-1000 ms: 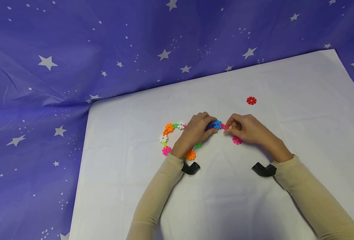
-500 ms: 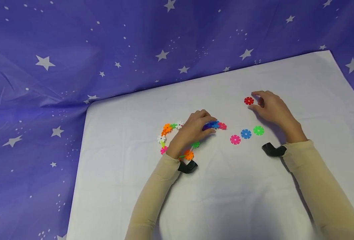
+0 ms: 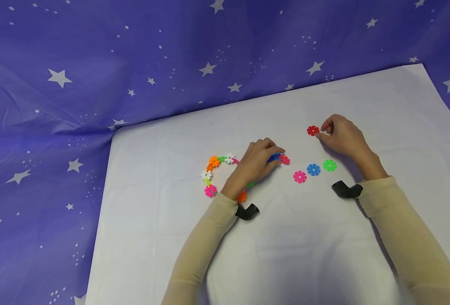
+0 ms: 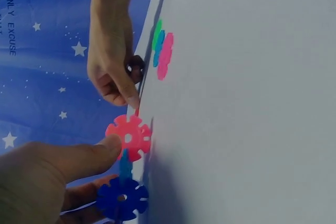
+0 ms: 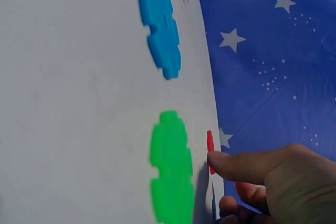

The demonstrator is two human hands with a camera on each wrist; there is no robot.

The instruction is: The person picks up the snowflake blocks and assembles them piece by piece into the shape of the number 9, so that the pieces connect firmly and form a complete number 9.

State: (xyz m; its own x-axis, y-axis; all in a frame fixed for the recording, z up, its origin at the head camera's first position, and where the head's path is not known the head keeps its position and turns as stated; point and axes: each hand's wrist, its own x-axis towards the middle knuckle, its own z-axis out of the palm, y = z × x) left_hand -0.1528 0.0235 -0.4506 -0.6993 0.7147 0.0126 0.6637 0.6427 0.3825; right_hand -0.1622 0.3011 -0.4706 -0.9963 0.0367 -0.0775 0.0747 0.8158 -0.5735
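A: Entry, right hand (image 3: 340,135). Status?

B: It is curling its fingers, and the fingertips (image 5: 223,163) are touching the edge of the red disc (image 3: 313,130) lying flat on the white sheet (image 3: 285,254). Whether it is actually pinching the disc, I cannot tell; it is not lifting it.

A: And the left hand (image 3: 257,163)?

B: It is gripping the end of the linked chain (image 3: 219,173). Thumb and fingers are closing on the dark blue piece (image 4: 122,199), just beside the pink end piece (image 3: 284,159).

A: Where is everything lying, taking the red disc as the reference?

B: The chain end is sitting nearer the person and to the left of the red disc, well apart from it. Three loose pieces are lying in a row nearer the person than the red disc: magenta piece (image 3: 299,176), light blue piece (image 3: 313,169), green piece (image 3: 329,165), side by side.

A: Hands together?

B: Apart, each working on its own piece.
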